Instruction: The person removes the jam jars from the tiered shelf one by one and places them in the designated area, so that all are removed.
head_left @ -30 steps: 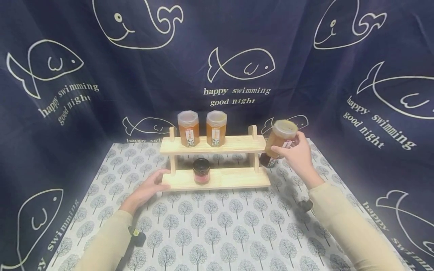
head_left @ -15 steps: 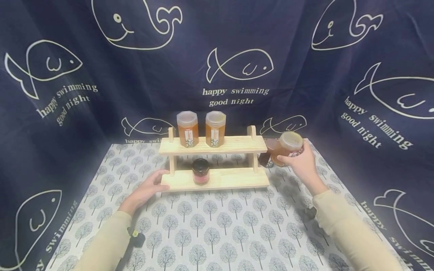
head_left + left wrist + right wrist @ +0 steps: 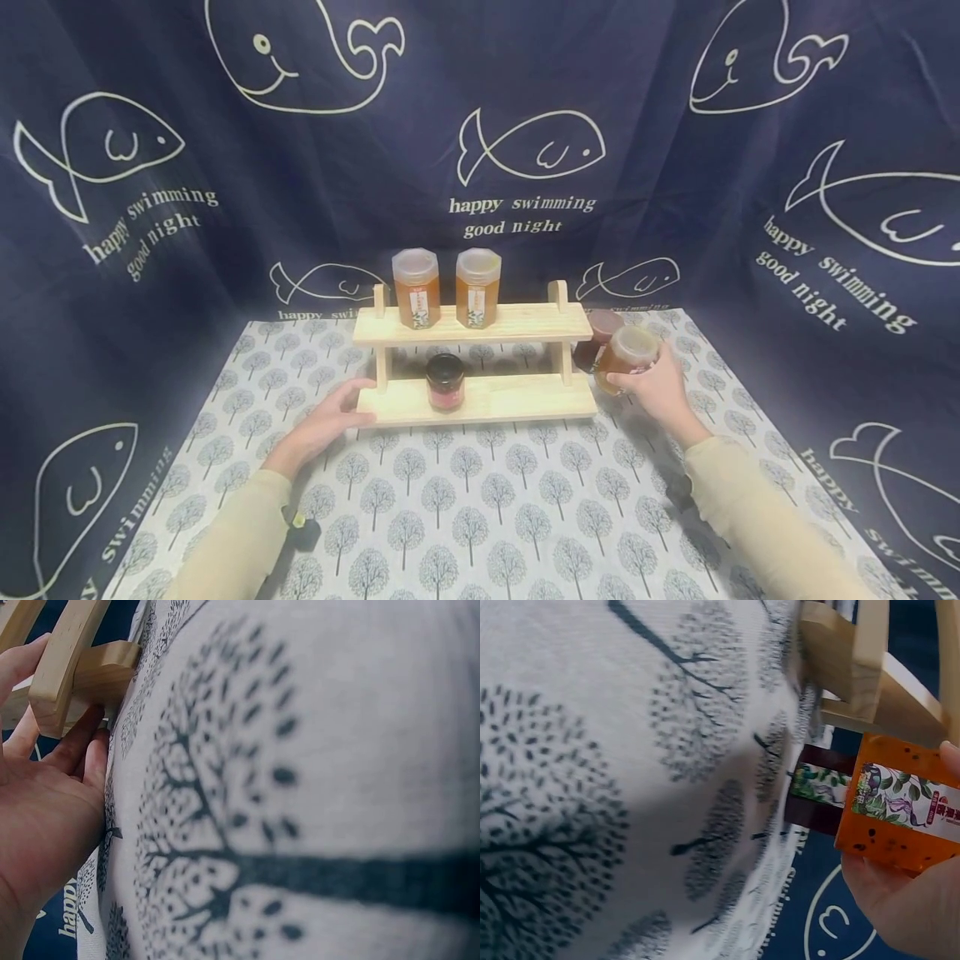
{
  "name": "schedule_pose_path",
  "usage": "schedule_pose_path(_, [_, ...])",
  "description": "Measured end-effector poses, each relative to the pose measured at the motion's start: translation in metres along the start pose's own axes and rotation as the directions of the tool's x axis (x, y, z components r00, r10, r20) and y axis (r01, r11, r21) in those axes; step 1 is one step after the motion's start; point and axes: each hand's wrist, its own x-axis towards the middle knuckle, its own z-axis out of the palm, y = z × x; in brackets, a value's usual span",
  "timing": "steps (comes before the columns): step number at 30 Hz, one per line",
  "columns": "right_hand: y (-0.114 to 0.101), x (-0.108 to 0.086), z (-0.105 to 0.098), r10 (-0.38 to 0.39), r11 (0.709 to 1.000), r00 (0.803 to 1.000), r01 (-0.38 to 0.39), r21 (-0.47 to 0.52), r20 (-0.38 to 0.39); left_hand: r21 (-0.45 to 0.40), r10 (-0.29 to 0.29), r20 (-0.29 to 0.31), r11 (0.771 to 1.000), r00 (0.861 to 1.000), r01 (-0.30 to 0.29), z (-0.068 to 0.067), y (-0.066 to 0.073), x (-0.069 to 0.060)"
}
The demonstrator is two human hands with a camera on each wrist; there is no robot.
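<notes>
Right of the two-tier wooden rack (image 3: 480, 400), the right hand (image 3: 660, 390) grips an amber jar (image 3: 617, 363) with a whitish lid. In the right wrist view this orange jar (image 3: 900, 802) overlaps a dark red jar (image 3: 821, 791) behind it. The left hand (image 3: 328, 419) is at the left end of the lower shelf; in the left wrist view the left hand (image 3: 45, 817) has thumb and fingers around the wooden end (image 3: 60, 675). Two amber jars (image 3: 418, 302) (image 3: 478, 300) stand on the upper shelf, and a small black-lidded jar (image 3: 446, 383) on the lower one.
The dark red jar (image 3: 600, 333) stands on the tree-patterned cloth (image 3: 480, 517) by the rack's right end. A dark blue curtain (image 3: 420, 167) with fish drawings hangs behind and at both sides.
The right hand has lowered the amber jar from beside the upper shelf to near the cloth, at the rack's right. The left hand has stayed at the rack.
</notes>
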Motion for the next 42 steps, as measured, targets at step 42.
schedule_pose_path(42, [0.013,-0.009,0.019,0.09,0.995,0.996,-0.089,0.052,-0.013,0.009,0.02,-0.008,1.0,1.0,-0.019,-0.001,-0.002,0.001])
